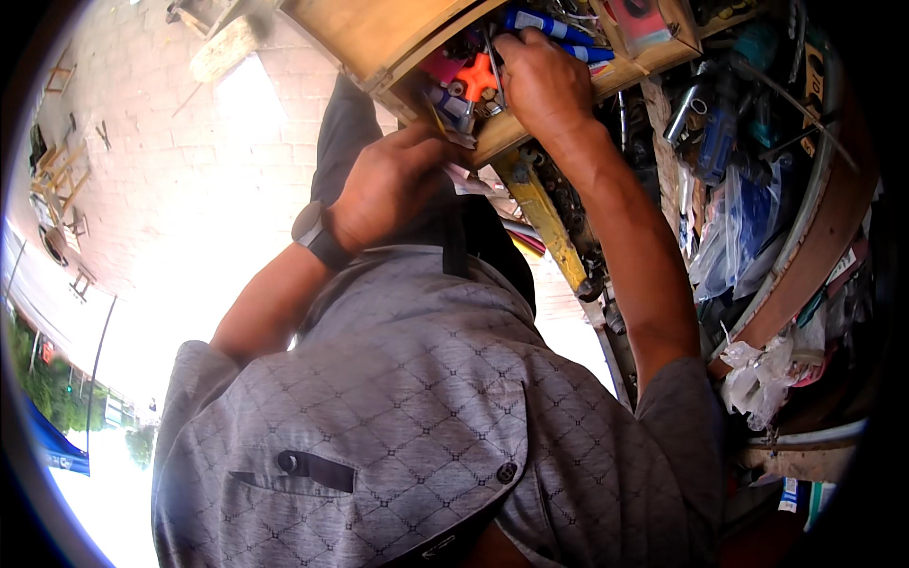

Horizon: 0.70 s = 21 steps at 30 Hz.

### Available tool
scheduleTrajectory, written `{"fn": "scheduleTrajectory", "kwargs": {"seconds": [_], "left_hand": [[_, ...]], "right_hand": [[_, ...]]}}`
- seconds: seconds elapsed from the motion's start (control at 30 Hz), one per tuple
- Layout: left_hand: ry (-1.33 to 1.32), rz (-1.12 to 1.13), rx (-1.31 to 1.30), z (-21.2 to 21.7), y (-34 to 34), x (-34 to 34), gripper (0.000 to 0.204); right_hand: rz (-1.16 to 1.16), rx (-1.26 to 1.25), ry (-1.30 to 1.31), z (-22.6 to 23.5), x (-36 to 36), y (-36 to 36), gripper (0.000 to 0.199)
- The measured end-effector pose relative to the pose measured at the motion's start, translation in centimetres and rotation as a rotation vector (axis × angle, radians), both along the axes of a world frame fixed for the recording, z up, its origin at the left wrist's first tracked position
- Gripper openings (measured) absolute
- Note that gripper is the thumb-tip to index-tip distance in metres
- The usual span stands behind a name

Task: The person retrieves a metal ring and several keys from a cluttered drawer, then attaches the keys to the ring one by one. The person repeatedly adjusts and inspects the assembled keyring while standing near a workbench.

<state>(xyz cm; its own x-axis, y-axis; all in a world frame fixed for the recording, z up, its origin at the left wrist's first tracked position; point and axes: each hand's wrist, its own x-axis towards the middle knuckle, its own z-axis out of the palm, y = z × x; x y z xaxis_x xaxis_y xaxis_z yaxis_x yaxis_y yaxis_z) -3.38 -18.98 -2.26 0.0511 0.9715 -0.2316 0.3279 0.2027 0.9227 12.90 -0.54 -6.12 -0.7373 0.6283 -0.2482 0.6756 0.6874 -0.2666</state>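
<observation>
My right hand (544, 83) reaches into a wooden drawer (502, 142) full of small items, its fingers bent and closed. A thin dark metal rod (495, 71) stands right beside its fingertips; whether they grip it is hidden. An orange T-shaped handle (476, 78) with a metal shank lies to the left of that hand. Blue tubes (549, 24) lie beyond and to the right of the knuckles. My left hand (390, 185), with a dark watch (322, 235) on its wrist, is curled at the drawer's near left corner. Its fingertips are in shadow.
A wooden board (379, 33) adjoins the drawer on the left. To the right are a blue power tool (718, 142), plastic bags (739, 227) and crowded metal tools. A yellow metal bar (544, 218) runs below the drawer. Bright brick paving (189, 142) spreads to the left, with wooden stools (62, 180).
</observation>
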Motion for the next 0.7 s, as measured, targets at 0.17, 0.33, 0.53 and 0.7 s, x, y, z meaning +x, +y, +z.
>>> {"fn": "scheduleTrajectory", "kwargs": {"seconds": [0.17, 0.33, 0.53, 0.7], "left_hand": [[0.033, -0.004, 0.025, -0.52, -0.07, 0.02, 0.027], [0.017, 0.011, 0.026, -0.45, -0.22, 0.12, 0.027], [0.02, 0.007, 0.033, -0.48, -0.33, 0.08, 0.027], [0.012, 0.008, 0.042, -0.88, -0.48, 0.06, 0.028]], "right_hand": [[0.072, 0.047, -0.147, 0.0, -0.54, -0.03, 0.014], [0.111, -0.025, -0.154, 0.18, -0.56, 0.46, 0.016], [-0.013, -0.006, -0.151, -0.06, -0.51, 0.27, 0.017], [-0.063, -0.038, -0.227, 0.01, -0.4, 0.27, 0.025]]}}
